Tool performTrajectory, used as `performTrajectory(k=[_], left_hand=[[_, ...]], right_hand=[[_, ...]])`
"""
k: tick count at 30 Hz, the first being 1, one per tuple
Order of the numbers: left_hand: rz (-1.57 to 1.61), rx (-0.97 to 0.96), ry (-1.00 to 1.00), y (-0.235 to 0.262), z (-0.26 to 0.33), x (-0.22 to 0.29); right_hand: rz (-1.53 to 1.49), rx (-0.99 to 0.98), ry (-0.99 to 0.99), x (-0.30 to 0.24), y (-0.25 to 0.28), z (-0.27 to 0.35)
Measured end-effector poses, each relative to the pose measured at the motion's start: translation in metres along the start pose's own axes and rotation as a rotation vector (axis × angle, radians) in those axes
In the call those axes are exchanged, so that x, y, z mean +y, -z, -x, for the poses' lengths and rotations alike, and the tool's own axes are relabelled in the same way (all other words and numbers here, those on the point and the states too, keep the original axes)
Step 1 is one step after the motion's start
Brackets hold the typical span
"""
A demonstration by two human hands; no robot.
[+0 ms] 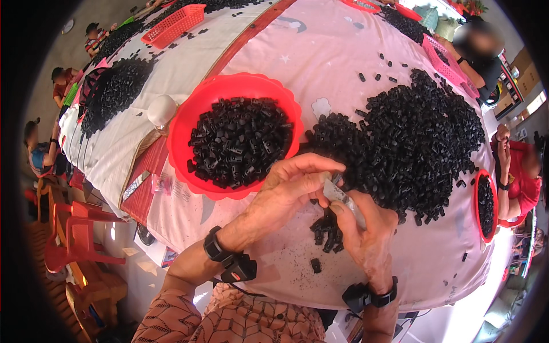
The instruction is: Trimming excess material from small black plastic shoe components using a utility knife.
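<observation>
Over the table's near side, my two hands meet. My left hand (pixel 294 186) is closed, thumb and fingers pinching a small dark plastic part (pixel 337 179) that is mostly hidden. Wrapped in the fingers of my right hand (pixel 367 231) is a pale, flat, pointed blade-like tool (pixel 342 201), its tip up against the left fingertips. Beyond the right hand spreads a large heap of small black plastic parts (pixel 412 143). Left of it stands a red scalloped basin (pixel 190 108) holding many of the same parts. A few loose black parts (pixel 327 231) lie just under my hands.
Behind the basin's left side is a white rounded object (pixel 162 108). A utility knife (pixel 136 185) lies on the red strip. Baskets, including an orange-red one (pixel 174 26) and a pink one (pixel 446 66), and other heaps sit farther out. Several people are around the table; red chairs (pixel 80 237) stand left.
</observation>
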State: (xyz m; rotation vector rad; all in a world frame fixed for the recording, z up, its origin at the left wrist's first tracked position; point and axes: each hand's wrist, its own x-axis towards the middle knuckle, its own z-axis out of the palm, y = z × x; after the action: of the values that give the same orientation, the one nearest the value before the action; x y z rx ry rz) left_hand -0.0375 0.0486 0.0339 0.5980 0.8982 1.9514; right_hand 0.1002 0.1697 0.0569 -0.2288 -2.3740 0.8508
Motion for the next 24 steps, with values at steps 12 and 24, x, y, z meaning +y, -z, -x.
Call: performTrajectory(k=[12,24], left_hand=[[0.003,0.019,0.059,-0.003,0.002,-0.002],[0.08,0.008,0.066,-0.002,0.002,-0.01]], right_hand=[[-0.009,0.015,0.013,0.002,-0.005,-0.001],[0.04,0.029,0.019,0.004,-0.009,0.0]])
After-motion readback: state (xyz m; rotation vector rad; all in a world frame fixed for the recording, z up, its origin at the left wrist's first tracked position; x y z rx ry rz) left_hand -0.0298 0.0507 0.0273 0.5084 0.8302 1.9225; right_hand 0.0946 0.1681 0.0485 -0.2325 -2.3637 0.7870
